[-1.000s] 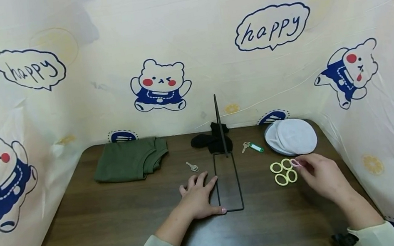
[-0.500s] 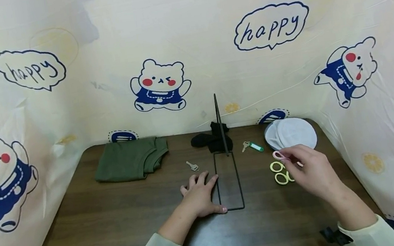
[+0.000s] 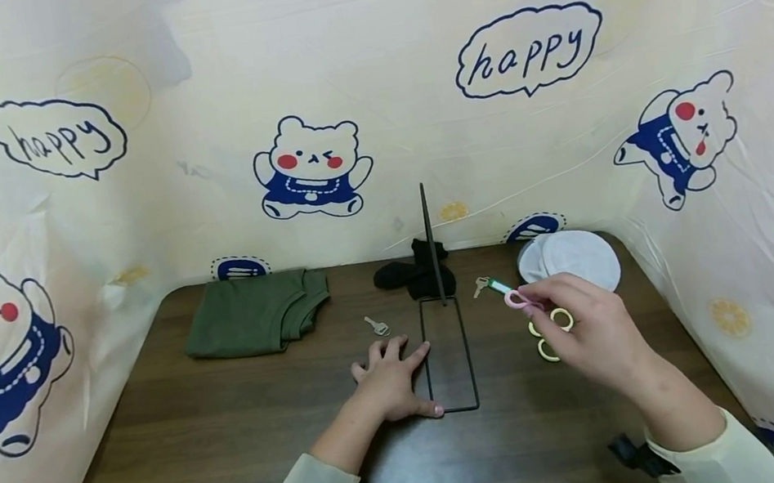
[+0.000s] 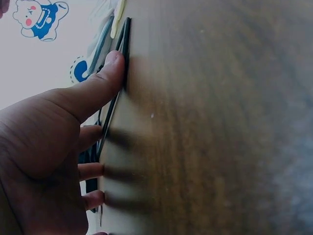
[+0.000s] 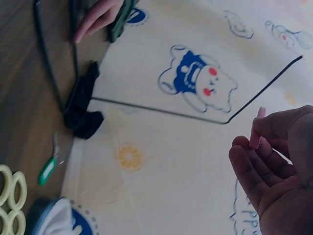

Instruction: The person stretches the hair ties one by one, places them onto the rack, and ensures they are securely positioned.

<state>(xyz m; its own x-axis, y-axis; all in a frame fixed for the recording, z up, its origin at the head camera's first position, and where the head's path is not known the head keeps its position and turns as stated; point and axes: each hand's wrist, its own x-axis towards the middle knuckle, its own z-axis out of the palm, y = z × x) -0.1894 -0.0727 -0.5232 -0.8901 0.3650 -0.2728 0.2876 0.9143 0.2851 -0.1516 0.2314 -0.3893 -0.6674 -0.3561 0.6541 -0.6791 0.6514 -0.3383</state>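
My right hand [image 3: 596,328] pinches a small pink ring [image 3: 514,300] between thumb and fingertips, in the air over the right part of the table. In the right wrist view that pink ring [image 5: 256,131] shows edge-on. Several pale yellow rings [image 3: 561,319] lie below the hand, partly hidden by it. My left hand [image 3: 388,386] is spread beside a black wire stand [image 3: 472,362]. Its thumb touches the near corner of the stand's rectangular base, and the forefinger touches the left rod. The stand's upright rises at the back and bends into an arm in the right wrist view.
Behind the base lie black socks or a similar dark cloth [image 3: 429,277]. A key with a green tag [image 3: 499,285] and a loose key [image 3: 377,326] flank the stand. Folded green cloth [image 3: 249,318] lies at back left, white round pieces [image 3: 578,257] at back right.
My right hand has lifted the pink ring away from the yellow rings and carried it left, toward the stand. The left hand has stayed on the base.
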